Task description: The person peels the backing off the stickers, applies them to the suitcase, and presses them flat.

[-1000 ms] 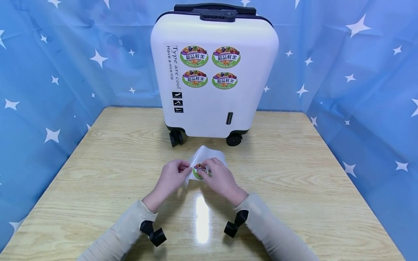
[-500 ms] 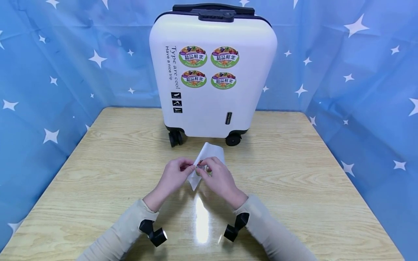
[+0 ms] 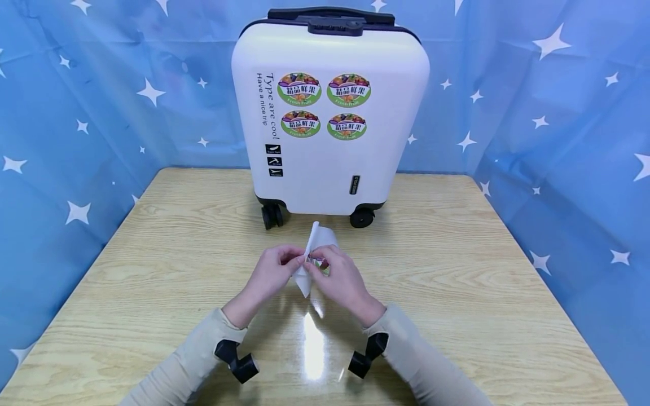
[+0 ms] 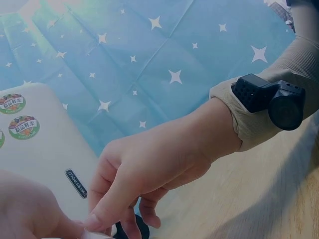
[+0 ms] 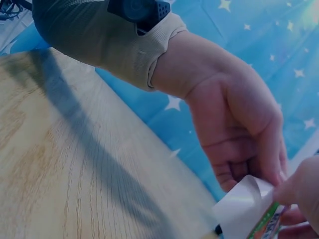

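Observation:
A white sticker sheet [image 3: 325, 237] with a round, colourful fruit sticker [image 3: 319, 263] on it is held above the table, in front of the suitcase. My left hand [image 3: 271, 273] pinches the sheet's left side, which is bent back along a fold. At that fold, my right hand [image 3: 346, 282] has thumb and index finger on the sticker's edge, and it covers part of the sticker. In the right wrist view the backing paper [image 5: 241, 206] curls away from the sticker [image 5: 266, 223]. The left wrist view has my right hand at its centre; the sheet is mostly cut off.
A white suitcase [image 3: 315, 180] stands upright on black wheels at the back of the wooden table [image 3: 167, 254]. Several matching fruit stickers [image 3: 299, 89] are on its upper front. Blue star-patterned cloth [image 3: 117, 113] hangs behind and at both sides.
The sheet's left part has bent further back, into a narrow fold. My right fingertips have moved slightly left to the sticker's edge, and less of the sticker shows. The suitcase stands still.

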Tool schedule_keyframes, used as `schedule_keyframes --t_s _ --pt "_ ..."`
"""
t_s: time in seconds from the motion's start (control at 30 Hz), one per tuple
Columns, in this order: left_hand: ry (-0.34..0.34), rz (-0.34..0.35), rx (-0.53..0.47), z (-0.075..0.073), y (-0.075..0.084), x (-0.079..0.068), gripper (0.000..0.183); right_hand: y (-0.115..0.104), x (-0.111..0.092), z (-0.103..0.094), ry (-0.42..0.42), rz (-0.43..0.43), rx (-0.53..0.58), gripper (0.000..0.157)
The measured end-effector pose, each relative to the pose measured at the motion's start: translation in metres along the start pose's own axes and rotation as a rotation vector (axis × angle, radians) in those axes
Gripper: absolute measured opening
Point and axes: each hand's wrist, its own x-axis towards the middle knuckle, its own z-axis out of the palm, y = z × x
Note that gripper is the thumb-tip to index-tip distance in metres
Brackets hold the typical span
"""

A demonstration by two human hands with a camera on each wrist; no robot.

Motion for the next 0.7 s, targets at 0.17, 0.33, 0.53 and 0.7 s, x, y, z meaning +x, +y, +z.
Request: schedule_keyframes --t_s 0.17,0.33,0.53,0.7 --pt "-0.010 0.008 -0.016 -0.0003 0.0013 -0.0005 0.013 -0.0007 -0.0003 -0.0001 0.003 -0.005 -0.015 0.020" --pt "-0.019 0.022 -0.008 0.0016 0.0002 0.0002 0.010 -0.0026 -0.0006 0.0009 0.013 0.004 -0.028 0.018" --pt "-0.012 0.016 0.024 0.0045 0.0003 0.0015 0.007 -0.0042 -0.0013 0.0014 0.022 0.031 -0.047 0.018" --pt "0.013 0.057 0.080 0.0059 0.0005 0.0006 0.007 -0.0037 -0.0015 0.0008 0.032 0.045 -0.051 0.016"
